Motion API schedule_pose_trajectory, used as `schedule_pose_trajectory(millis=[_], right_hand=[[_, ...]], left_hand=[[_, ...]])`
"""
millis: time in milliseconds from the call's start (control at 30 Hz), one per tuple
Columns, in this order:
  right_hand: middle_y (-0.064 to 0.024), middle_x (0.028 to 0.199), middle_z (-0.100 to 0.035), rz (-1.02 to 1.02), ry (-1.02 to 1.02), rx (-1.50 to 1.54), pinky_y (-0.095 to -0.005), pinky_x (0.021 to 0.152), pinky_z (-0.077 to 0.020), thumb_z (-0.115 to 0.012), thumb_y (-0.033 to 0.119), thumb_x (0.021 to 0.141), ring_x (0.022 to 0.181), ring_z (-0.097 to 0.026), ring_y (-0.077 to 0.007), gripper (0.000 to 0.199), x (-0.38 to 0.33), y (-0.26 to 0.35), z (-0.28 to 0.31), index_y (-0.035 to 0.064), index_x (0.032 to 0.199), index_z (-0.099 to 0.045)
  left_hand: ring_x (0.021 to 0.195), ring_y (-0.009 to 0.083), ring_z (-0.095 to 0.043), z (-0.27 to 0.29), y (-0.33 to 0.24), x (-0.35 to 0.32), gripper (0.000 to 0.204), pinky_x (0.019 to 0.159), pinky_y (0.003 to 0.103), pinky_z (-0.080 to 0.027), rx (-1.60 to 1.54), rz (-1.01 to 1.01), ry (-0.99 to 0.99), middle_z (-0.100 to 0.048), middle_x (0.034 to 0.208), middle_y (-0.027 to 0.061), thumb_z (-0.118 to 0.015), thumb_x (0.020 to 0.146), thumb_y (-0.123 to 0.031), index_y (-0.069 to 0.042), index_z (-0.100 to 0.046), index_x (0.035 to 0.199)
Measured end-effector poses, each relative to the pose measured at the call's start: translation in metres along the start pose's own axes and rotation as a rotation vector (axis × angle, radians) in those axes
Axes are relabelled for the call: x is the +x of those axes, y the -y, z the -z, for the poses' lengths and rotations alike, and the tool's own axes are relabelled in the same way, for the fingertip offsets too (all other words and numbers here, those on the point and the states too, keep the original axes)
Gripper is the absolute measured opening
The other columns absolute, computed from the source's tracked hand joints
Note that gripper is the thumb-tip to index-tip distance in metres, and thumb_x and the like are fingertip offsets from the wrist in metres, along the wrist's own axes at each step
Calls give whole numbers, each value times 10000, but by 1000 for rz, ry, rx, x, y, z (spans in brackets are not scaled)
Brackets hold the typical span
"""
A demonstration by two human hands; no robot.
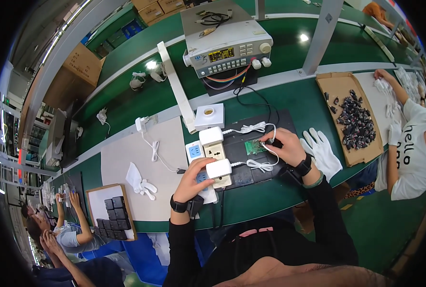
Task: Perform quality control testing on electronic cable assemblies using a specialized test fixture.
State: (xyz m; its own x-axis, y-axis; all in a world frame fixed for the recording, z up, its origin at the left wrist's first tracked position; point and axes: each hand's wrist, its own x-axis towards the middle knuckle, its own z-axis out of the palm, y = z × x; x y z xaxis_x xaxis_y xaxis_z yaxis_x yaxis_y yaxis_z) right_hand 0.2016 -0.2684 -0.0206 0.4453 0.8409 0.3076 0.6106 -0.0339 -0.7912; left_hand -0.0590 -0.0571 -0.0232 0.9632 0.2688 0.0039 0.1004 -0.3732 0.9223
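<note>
My left hand grips a white power adapter, thumb and fingers at its left end, where it sits on a socket of the power strip. A second white adapter sits on the strip just beyond. Bundled white cables run from both adapters toward my right hand. That hand is closed in a pinch on a cable end beside a small green circuit board. The fingers hide the plug's tip, and I cannot tell whether it is in the board. A black mat lies under these things.
An electronic test instrument stands at the back. A white glove and a cardboard tray of small black parts lie to the right. At left are another adapter, a glove and a box of black blocks. Co-workers sit on both sides.
</note>
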Motion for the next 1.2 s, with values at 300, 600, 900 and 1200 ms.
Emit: schedule_pose_trajectory(millis=[300, 600, 900, 1200], right_hand=[[-32, 857, -662, -15, 1, 41, -254, 610, -427, -697, 74, 776, 687, -553, -137, 213, 0, -4, -1, 78, 988, -677], [-8, 789, -618, -210, 88, 169, -224, 576, -411, -687, 98, 799, 614, -499, -82, 218, -2, 1, 1, 86, 1016, -662], [2, 776, -612, -209, 85, 188, -214, 571, -404, -689, 85, 795, 605, -488, -68, 224, -3, -3, 0, 84, 1018, -663], [-8, 766, -608, -213, 89, 188, -212, 571, -411, -685, 71, 791, 600, -502, -69, 233, -2, -1, -1, 78, 1023, -661]], left_hand=[[1243, 244, -449, 0, 3, -1, 553, 1058, 343, -343, 1, -32, -6, -485, 1301, 108, -689, 766, -95, -39, -501, 1283], [1242, 244, -452, -1, 0, 0, 542, 1058, 343, -343, 11, -47, 0, -487, 1303, 109, -677, 776, -92, -39, -498, 1285], [1238, 248, -455, -1, 0, 1, 539, 1058, 345, -344, 11, -42, -1, -492, 1296, 111, -679, 776, -101, -42, -504, 1282], [1233, 249, -457, 0, 0, -1, 549, 1057, 345, -344, 20, -46, -7, -498, 1290, 110, -683, 770, -104, -44, -503, 1286]])
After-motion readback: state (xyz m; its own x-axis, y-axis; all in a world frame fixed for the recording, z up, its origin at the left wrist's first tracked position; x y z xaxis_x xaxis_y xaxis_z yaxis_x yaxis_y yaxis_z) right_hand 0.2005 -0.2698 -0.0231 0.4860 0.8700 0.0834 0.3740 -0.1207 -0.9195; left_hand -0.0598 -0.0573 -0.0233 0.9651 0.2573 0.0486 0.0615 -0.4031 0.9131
